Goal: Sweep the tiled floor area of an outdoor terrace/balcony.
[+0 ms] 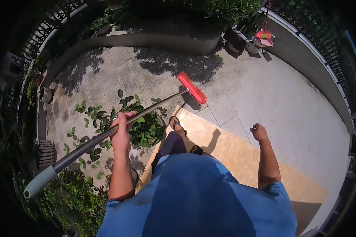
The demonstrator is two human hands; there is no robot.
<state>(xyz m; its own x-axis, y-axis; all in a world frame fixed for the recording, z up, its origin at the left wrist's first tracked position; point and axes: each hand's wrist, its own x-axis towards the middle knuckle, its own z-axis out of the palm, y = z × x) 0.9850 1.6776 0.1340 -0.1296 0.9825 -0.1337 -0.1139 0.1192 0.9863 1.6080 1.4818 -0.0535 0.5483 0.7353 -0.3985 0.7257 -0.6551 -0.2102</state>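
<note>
My left hand is wrapped around the metal pole of a push broom, about midway along it. The pole slants across the view, from a grey-green grip end at lower left up to the red bristle head. That head is out over the grey paving, with its shadow just beside it. Away from the broom, my right hand hangs at my right side with its fingers curled in and nothing seen in them.
A tan tiled step lies under my sandalled foot. Potted leafy plants crowd the left. A low planter wall curves behind the grey paving. By the right wall stand a white bucket and a pink dustpan.
</note>
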